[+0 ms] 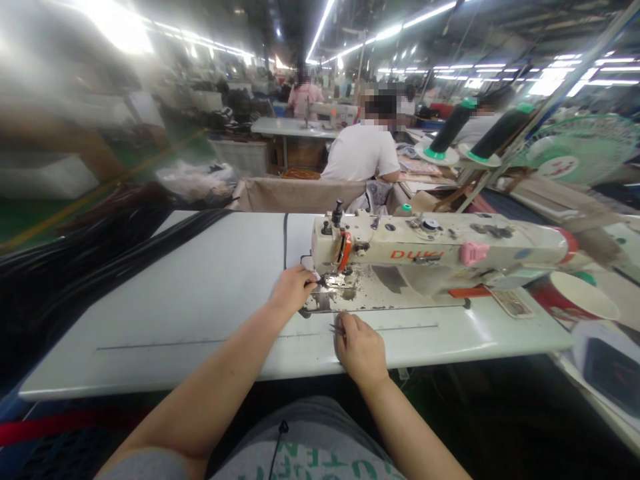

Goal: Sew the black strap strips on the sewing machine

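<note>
My left hand (294, 291) is at the needle end of a white sewing machine (415, 250), its fingers pinched together beside the presser foot. A small dark and white bit shows at those fingertips, too small to name. Closer to me, my right hand (364, 348) rests at the table's front part, just before the machine's worn metal bed (370, 293). It is closed around thread snips (337, 329), whose two thin points stick out to the left. The rest of the snips is hidden in the palm.
Long black strips (125, 247) drape over the left of the white table (225, 267). Black thread cones (453, 130) stand behind the machine. A red and white bowl (583, 297) and a phone (613, 367) lie right. A co-worker in white (360, 150) sits ahead.
</note>
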{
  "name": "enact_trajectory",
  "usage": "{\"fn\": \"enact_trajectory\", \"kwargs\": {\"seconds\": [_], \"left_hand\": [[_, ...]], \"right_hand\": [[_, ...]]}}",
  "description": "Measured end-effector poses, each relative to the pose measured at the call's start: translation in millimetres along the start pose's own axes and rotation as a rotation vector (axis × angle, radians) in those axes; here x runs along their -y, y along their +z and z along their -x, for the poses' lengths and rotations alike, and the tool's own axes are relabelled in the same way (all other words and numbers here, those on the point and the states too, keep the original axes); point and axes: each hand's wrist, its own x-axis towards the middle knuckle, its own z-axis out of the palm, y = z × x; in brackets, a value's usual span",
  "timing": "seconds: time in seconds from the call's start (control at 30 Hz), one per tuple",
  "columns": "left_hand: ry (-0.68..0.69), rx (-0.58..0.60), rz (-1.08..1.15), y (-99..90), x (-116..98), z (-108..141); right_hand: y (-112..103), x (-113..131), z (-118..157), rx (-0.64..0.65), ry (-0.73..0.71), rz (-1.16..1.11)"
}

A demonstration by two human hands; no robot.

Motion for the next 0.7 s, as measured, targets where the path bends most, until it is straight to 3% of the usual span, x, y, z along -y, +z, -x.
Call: {"fn": "enact_trajectory", "kwargs": {"seconds": [0.33,0.7], "left_hand": [[-0.134,0.021,0.058,3.7,-14.1,11.6],[-0.271,0.089,0.007,18.4,-48.4,32.3]], "right_hand": [[-1.6,2.0,-0.1,-0.004,0.004,-0.002],[-2.3,3.2,-0.8,0.011,0.049,-0.034]]}}
